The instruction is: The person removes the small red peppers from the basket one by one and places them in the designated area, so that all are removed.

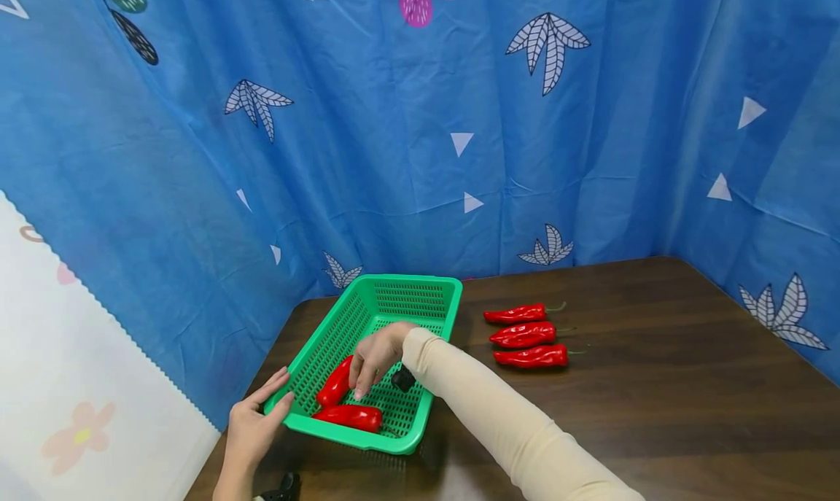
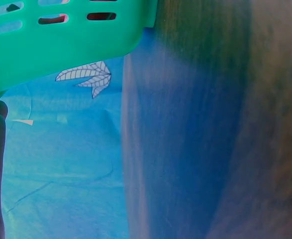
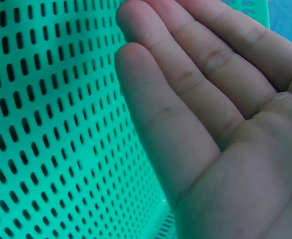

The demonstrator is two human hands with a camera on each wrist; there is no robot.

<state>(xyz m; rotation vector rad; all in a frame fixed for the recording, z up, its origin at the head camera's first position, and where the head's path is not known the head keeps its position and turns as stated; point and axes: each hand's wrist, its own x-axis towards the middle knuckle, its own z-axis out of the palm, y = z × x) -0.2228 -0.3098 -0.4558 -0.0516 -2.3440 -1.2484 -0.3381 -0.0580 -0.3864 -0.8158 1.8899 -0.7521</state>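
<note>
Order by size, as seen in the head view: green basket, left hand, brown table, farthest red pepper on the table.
1. Brown table
2. Green basket
3. Left hand
4. Farthest red pepper

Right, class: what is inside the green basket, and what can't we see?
Two red chili peppers lie in the near end of the green basket. The right hand and cream sleeve cover part of its floor; anything behind them cannot be seen.
</note>
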